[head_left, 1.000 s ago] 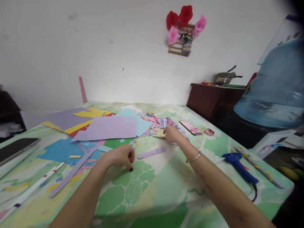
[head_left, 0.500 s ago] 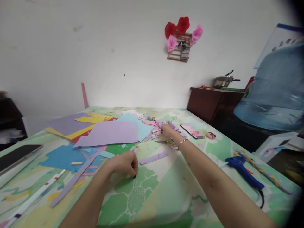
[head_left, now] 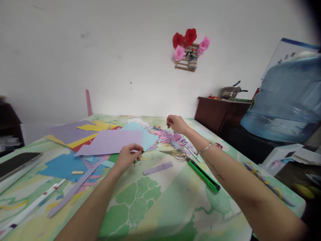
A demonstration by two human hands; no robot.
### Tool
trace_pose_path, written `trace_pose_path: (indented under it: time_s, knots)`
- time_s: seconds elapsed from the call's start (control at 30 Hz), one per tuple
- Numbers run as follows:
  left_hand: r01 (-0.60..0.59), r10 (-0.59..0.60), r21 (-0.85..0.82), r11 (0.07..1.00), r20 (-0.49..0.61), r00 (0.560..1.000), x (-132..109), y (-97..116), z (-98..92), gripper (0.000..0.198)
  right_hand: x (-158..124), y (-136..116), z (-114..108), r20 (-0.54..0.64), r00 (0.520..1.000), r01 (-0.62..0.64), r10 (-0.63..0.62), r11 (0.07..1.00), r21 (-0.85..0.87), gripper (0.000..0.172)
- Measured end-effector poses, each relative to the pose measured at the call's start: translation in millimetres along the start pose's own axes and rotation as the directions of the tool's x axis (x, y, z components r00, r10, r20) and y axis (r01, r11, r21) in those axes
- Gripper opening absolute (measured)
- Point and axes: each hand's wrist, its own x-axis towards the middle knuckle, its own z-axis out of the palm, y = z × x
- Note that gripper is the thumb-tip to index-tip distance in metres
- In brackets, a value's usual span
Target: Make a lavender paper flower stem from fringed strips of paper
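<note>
A table (head_left: pixel 155 207) under a green flowered cloth is seen, with a big blue water bottle (head_left: pixel 288 100) far to the right of the lilac sheet (head_left: pixel 112 142) that lies flat near the table's middle. A blue paper (head_left: pixel 62 164) is spread just left of and nearer than the lilac sheet, and a scrap pile (head_left: pixel 165 136) of pink and purple cuttings is heaped just to its right. The left hand (head_left: pixel 127 155) is set at the lilac sheet's near right corner, half curled, thumb and fingertips close together; whether the corner is gripped cannot be told. The right hand (head_left: pixel 177 124) is held raised over the scrap pile, fingers drawn into a narrow pinch; anything between them is too small to make out. A green utility knife (head_left: pixel 203 175), scissors (head_left: pixel 174 153) and a lilac strip (head_left: pixel 157 168) are laid right of and nearer than the sheet.
</note>
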Motion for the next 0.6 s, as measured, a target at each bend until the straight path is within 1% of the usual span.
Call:
trace_pose_path:
  time_s: [0.07,0.17,0.3,0.4,0.47,0.53,0.6]
  knots:
    - [-0.008,0.007,-0.033,0.999,-0.054,0.999,1.0,-0.7,-0.1,0.026,0.2,-9.4,0.0,-0.023,0.998,0.058,-0.057,0.996,0.062,0.023]
    - [-0.042,0.037,-0.068,0.997,-0.077,0.996,2.3,-2.4,0.4,0.033,-1.0,-22.9,2.0,-0.029,0.993,0.117,-0.114,0.982,0.145,0.022]
    - [-0.111,0.107,-0.158,0.981,-0.034,0.994,1.7,-3.7,4.7,0.044,-6.3,-43.8,7.9,0.07,0.982,0.145,-0.174,0.942,0.303,0.02]
    - [-0.148,0.156,-0.208,0.967,0.022,0.987,-0.4,-2.1,9.7,0.049,-9.7,-59.0,15.9,0.116,0.965,0.179,-0.234,0.916,0.358,0.021]
    - [-0.141,0.15,-0.205,0.968,0.028,0.988,-1.5,-0.6,11.9,0.049,-10.7,-67.1,21.6,0.133,0.954,0.207,-0.268,0.911,0.356,0.022]
    - [-0.117,0.118,-0.195,0.974,-0.006,0.993,-1.6,0.1,12.4,0.047,-11.1,-72.9,26.2,0.159,0.944,0.219,-0.289,0.909,0.354,0.022]
    - [-0.088,0.08,-0.186,0.979,-0.045,0.996,-1.2,0.0,11.4,0.04,-11.1,-75.9,28.9,0.19,0.936,0.213,-0.297,0.907,0.364,0.02]
